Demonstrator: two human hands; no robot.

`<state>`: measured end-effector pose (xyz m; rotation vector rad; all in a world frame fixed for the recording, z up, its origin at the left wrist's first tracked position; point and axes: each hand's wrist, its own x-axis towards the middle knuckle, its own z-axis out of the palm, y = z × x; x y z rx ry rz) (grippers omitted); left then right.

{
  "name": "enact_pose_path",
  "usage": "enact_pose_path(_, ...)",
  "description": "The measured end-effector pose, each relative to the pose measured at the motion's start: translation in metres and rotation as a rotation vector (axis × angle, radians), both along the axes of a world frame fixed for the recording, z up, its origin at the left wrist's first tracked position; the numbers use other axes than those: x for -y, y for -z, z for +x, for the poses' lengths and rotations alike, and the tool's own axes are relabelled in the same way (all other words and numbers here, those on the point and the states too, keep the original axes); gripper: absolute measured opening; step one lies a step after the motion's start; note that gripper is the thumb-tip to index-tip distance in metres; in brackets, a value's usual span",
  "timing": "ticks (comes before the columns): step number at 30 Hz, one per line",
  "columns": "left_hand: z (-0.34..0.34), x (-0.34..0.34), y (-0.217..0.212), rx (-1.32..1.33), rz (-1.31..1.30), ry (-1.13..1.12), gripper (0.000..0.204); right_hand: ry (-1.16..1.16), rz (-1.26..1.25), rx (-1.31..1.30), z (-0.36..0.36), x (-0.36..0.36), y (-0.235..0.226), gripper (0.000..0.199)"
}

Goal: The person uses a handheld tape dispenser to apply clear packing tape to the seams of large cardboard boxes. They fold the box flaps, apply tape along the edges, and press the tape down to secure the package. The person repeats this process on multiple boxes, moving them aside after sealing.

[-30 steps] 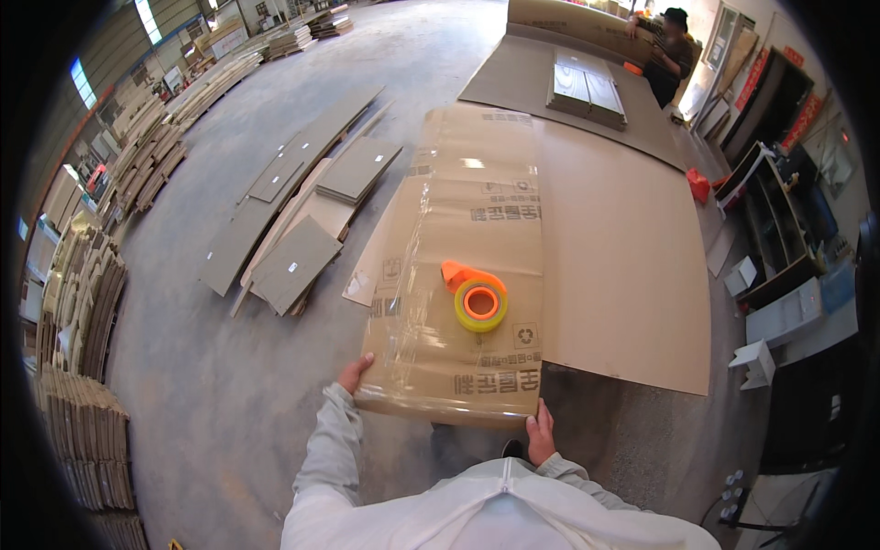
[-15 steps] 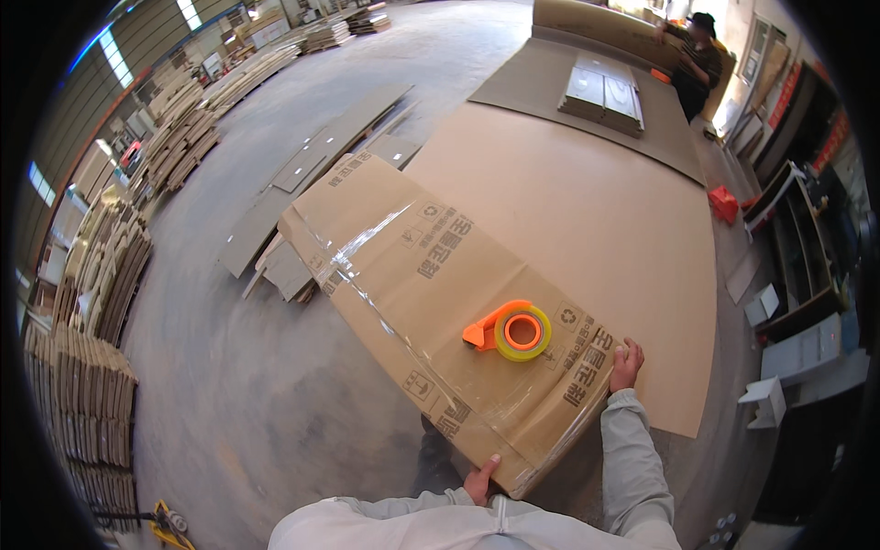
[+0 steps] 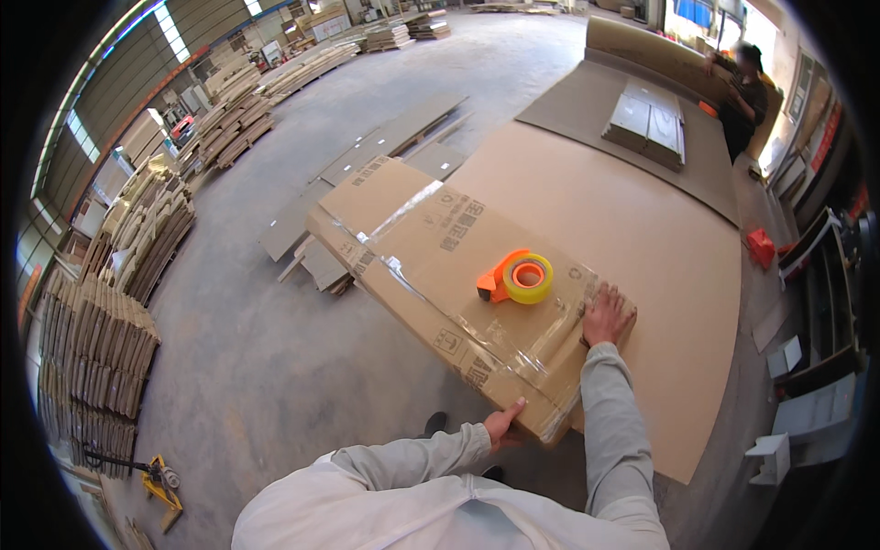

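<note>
A long, flat cardboard box (image 3: 431, 266), sealed with clear tape, lies tilted across the edge of a big cardboard sheet (image 3: 642, 238) on the floor. An orange tape dispenser with a yellow roll (image 3: 518, 278) rests on top of the box near its close end. My left hand (image 3: 502, 423) grips the box's near bottom corner. My right hand (image 3: 607, 314) presses flat on the box's right end, close to the dispenser.
Stacks of flattened cardboard (image 3: 101, 357) line the left side, and loose sheets (image 3: 367, 156) lie on the concrete floor. A person (image 3: 747, 96) stands at the far right by a flat stack of boards (image 3: 649, 124). Shelving (image 3: 825, 302) runs along the right. A yellow pallet jack (image 3: 156, 481) sits at lower left.
The box has swung round from lengthwise to slanting left, then slid further onto the big sheet. My right hand moved from the box's edge onto its top.
</note>
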<state>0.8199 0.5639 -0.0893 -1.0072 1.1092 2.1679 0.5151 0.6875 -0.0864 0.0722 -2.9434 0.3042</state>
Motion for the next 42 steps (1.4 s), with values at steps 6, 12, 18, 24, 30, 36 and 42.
enact_pose_path(6,-0.008,0.025,0.031,0.032,0.000,0.406,0.100,-0.035,-0.042,0.116,-0.007,-0.001,0.006,0.057)
enact_pose_path(12,0.008,0.106,0.045,-0.317,-0.064,0.714,0.060,0.002,-0.066,0.054,-0.009,-0.009,0.012,0.050)
enact_pose_path(18,0.081,0.367,0.074,-0.306,-0.352,0.386,0.037,0.602,-0.184,0.417,-0.051,-0.007,0.042,0.046)
enact_pose_path(24,0.134,0.610,0.105,0.040,-0.916,0.011,0.022,0.690,0.133,0.004,0.148,0.121,0.065,0.054)
enact_pose_path(30,0.019,0.685,0.020,-0.489,-1.332,0.051,0.024,0.959,0.083,-0.373,0.239,0.302,0.091,0.060)
enact_pose_path(36,-0.160,0.753,-0.082,-1.154,-1.657,0.425,0.038,1.038,-0.042,-0.711,0.212,0.314,0.098,0.059)
enact_pose_path(42,-0.316,0.787,-0.079,-1.193,-1.610,1.045,0.064,1.386,0.023,-0.765,0.226,0.319,0.108,0.060)
